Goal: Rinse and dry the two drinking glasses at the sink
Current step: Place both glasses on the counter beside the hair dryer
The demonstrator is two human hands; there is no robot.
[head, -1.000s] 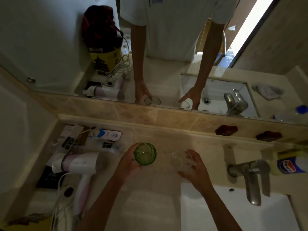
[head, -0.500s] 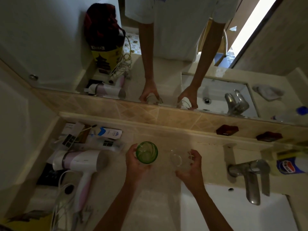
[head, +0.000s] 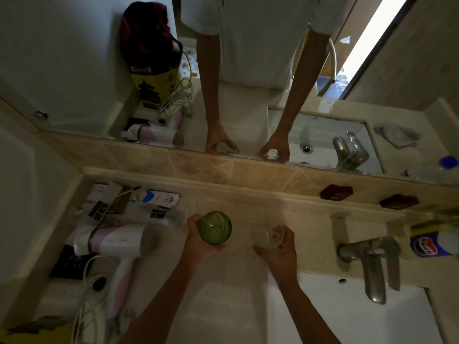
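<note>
Hands hold one glass each over the beige counter (head: pixel 223 306), just left of the white sink (head: pixel 347 319). Nearest the sink, the right hand (head: pixel 279 254) has its fingers and thumb curled round the clear glass (head: pixel 269 238), which is tilted with its mouth facing up toward the camera; whether its base touches the counter cannot be told. Farther from the sink, the left hand (head: pixel 201 240) grips the green glass (head: pixel 214 227), fingers wrapped round its side, its open mouth also turned toward the camera. The two glasses are near each other but apart. At the back edge of the sink stands the metal faucet (head: pixel 371 264), its spout reaching over the basin. On the far side of the green glass from the sink lies a white and pink hair dryer (head: pixel 111 247) with its cord trailing beside it
</note>
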